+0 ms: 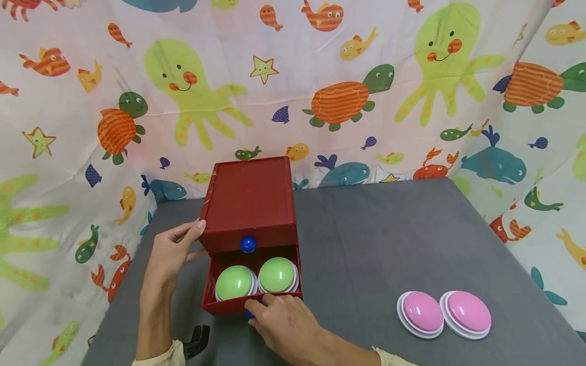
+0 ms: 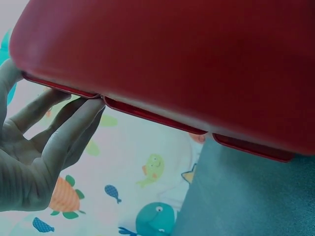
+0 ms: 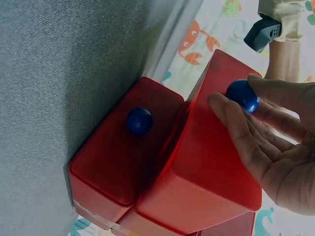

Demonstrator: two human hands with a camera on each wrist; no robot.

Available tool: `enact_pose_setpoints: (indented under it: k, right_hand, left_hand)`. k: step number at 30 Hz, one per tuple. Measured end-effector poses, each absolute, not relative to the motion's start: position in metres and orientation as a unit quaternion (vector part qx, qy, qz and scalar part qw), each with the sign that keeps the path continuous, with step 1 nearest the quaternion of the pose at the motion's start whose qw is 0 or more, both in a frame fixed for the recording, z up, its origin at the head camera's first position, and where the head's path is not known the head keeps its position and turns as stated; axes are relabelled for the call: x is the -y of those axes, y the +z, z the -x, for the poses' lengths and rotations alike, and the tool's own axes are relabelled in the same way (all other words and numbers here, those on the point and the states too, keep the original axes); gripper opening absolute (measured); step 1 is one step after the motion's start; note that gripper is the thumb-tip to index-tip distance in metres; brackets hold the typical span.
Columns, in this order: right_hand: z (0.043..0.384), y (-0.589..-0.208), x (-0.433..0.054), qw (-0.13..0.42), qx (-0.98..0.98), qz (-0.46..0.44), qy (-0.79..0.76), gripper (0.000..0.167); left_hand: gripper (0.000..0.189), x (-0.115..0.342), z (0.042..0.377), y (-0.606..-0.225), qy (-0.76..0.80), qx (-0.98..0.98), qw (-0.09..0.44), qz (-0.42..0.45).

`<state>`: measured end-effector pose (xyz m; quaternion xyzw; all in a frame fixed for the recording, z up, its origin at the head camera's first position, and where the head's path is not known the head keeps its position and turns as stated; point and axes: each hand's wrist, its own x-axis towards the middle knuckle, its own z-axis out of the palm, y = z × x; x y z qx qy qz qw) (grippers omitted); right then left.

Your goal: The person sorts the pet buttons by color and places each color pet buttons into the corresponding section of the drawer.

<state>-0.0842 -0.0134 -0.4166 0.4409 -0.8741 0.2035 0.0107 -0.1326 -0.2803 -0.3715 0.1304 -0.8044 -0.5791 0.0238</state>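
A red two-drawer box (image 1: 249, 195) stands on the grey table, its lower drawer (image 1: 212, 292) pulled out. Inside that drawer lie two round green domed lights with white rims, a left one (image 1: 234, 282) and a right one (image 1: 276, 275). My right hand (image 1: 286, 325) pinches the blue knob (image 3: 242, 95) of the pulled-out drawer between thumb and fingers. The upper drawer, with its own blue knob (image 1: 248, 244), is closed. My left hand (image 1: 170, 251) rests its fairly straight fingers against the box's front left corner; the left wrist view shows the fingertips (image 2: 93, 105) at the red edge.
Two pink domed lights with white rims, a left one (image 1: 422, 312) and a right one (image 1: 468, 312), lie side by side on the table (image 1: 361, 244) at the right. Behind hangs a curtain (image 1: 284, 56) printed with sea animals. A black wrist device (image 1: 198, 341) sits by the left sleeve.
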Motion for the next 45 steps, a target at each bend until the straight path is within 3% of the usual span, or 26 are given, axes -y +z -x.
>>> enact_pose_setpoints:
  k: [3,10,20,28,30,34,38,41,45]
  right_hand:
    - [0.087,-0.417,0.014,0.03,0.872,-0.444,0.201,0.026]
    - [0.115,-0.427,0.027,0.169,0.881,-0.41,0.167,0.019]
    - [0.139,-0.432,0.034,0.168,0.886,-0.402,0.158,0.03]
    - [0.13,-0.449,0.02,0.171,0.888,-0.394,0.162,0.031]
    - [0.128,-0.451,0.017,0.159,0.898,-0.382,0.153,0.024]
    - [0.129,-0.455,0.021,0.069,0.907,-0.385,0.155,0.013]
    - [0.134,-0.464,0.031,-0.017,0.908,-0.384,0.164,0.033]
    - [0.134,-0.471,0.034,-0.035,0.913,-0.376,0.155,0.042]
    - [0.133,-0.474,0.036,-0.043,0.918,-0.371,0.136,0.041]
  left_hand:
    - [0.066,0.279,0.134,-0.371,-0.581,0.803,0.023,-0.129]
    - [0.067,0.279,0.136,-0.37,-0.585,0.799,0.019,-0.139]
    - [0.068,0.287,0.126,-0.374,-0.582,0.801,0.036,-0.136]
    - [0.073,0.291,0.122,-0.382,-0.568,0.806,0.016,-0.167]
    - [0.074,0.291,0.122,-0.385,-0.566,0.806,0.015,-0.172]
    - [0.075,0.294,0.122,-0.386,-0.568,0.804,0.027,-0.174]
    - [0.073,0.294,0.125,-0.385,-0.569,0.804,0.025,-0.169]
    - [0.072,0.289,0.129,-0.386,-0.572,0.804,0.015,-0.162]
    - [0.07,0.283,0.131,-0.388,-0.573,0.803,0.006,-0.162]
